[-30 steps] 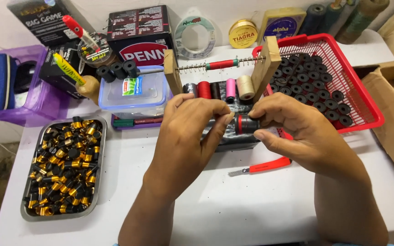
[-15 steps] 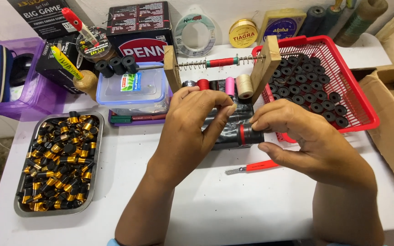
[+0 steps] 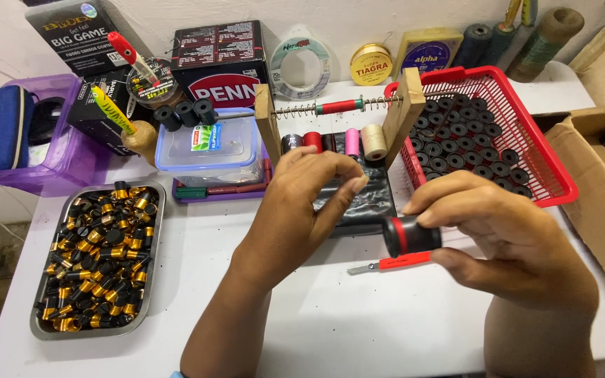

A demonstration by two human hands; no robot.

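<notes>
L forearm comes up from bottom centre, angled slightly right, wrist bent a bit. Left hand [image 3: 295, 210] back to camera, fingers [image 3: 344, 189] loosely curled w/ tips pointing right toward the other hand; thumb hidden behind the palm. Can't tell if it grips anything.

R forearm enters bottom right corner, near vertical. Right hand [image 3: 512, 241] sits right of and slightly lower than the L, back up, knuckles toward camera. Index arches over the top, thumb [image 3: 467, 264] underneath, both pointing left, closed in a pinch on a small black cylinder w/ red band [image 3: 409, 236]. Other fingers tucked behind. Hands apart, small gap between fingertips.
</notes>
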